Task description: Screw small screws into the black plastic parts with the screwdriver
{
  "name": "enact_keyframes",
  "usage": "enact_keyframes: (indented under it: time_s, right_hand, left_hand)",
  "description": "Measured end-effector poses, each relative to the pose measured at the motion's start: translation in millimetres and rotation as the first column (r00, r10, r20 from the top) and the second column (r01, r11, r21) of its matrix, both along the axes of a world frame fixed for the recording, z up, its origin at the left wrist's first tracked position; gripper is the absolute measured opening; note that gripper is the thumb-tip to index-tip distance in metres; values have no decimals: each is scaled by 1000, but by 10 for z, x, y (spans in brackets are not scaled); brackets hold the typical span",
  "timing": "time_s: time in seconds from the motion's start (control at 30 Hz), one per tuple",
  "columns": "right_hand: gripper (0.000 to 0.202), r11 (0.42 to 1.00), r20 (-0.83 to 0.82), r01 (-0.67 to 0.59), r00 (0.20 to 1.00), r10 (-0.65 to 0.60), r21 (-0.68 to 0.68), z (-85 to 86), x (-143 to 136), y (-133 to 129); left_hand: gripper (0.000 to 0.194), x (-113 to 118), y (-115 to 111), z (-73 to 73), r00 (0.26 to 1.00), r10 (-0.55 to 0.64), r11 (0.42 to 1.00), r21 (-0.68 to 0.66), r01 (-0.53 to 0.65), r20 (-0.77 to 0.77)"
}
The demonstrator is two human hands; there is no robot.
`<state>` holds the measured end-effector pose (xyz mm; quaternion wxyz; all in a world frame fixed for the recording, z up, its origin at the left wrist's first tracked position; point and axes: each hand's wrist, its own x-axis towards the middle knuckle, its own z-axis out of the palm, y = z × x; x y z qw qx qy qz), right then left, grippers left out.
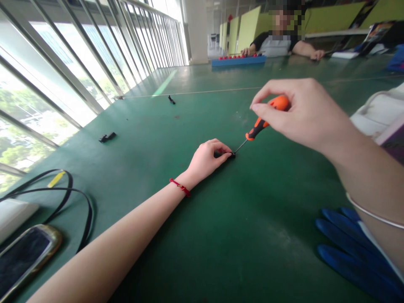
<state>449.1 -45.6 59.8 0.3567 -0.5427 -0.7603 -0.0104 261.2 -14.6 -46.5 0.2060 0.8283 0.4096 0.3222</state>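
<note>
My right hand (303, 113) is closed around the handle of an orange and black screwdriver (259, 125). The shaft slants down to the left, and its tip meets a small black part (232, 155) near the middle of the green table (202, 235). My left hand (210, 158) pinches that part between thumb and fingers, low against the tabletop. Most of the part is hidden by the fingers, so its kind does not show. Two more small black pieces lie farther off: one piece (107, 137) to the left, another piece (171, 99) toward the back.
A phone (27, 261), a white box (15, 216) and a looped black cable (90, 210) lie at the near left. Blue gloves (353, 240) rest under my right forearm. Across the table, a person (277, 44) sits behind a blue rack (239, 61). A railing (75, 63) runs along the left.
</note>
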Motion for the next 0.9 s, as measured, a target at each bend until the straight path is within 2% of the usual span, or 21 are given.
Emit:
enact_keyframes:
  time_s: [0.07, 0.17, 0.23, 0.3, 0.33, 0.37, 0.43, 0.53, 0.63, 0.77, 0.83, 0.9]
  right_hand:
    - [19, 999, -39, -27, 999, 26, -24, -1, 0, 4]
    - [19, 999, -35, -3, 999, 1, -40, -1, -10, 3]
    - [28, 1000, -32, 3, 999, -4, -22, -3, -15, 2]
    - [13, 999, -56, -31, 998, 30, -15, -7, -16, 2]
    - [13, 998, -68, -51, 996, 50, -24, -9, -16, 1]
    - [21, 997, -74, -62, 996, 59, -35, -9, -15, -1]
    - [17, 998, -57, -48, 997, 46, -37, -5, -16, -8]
    - [33, 1000, -26, -23, 999, 23, -2, 3, -20, -12]
    - [11, 997, -79, -73, 994, 73, -1, -2, -23, -5]
    - [15, 999, -68, -24, 997, 22, -22, -18, -41, -4]
    - [27, 1000, -60, -6, 998, 5, -30, -26, -54, -10]
    - [17, 998, -102, -53, 994, 49, -32, -34, -60, -13]
  left_hand:
    - [15, -2, 0, 2, 1000, 1, 1000, 1, -1, -2]
    - [15, -3, -2, 4, 1000, -2, 1000, -1, 2, -2]
    - [15, -3, -4, 4, 1000, -1, 1000, -6, 1, -7]
    - [15, -3, -4, 4, 1000, 6, 1000, -7, -6, -12]
    - [15, -3, -3, 3, 1000, 7, 1000, -5, -7, -13]
    - [15, -3, -2, 2, 1000, 7, 1000, -3, -7, -12]
    - [15, -3, -1, 0, 1000, 2, 1000, 1, -2, -10]
    - [14, -3, 1, -3, 1000, -1, 1000, -3, 1, -2]
    - [15, -4, 2, -6, 1000, 2, 1000, -7, -1, 0]
    - [15, -4, 0, -2, 1000, -5, 1000, -8, 5, 1]
    - [15, -4, -2, 1, 1000, -7, 1000, -15, 7, 0]
    - [15, -3, -3, 2, 1000, -6, 1000, -16, 6, 2]
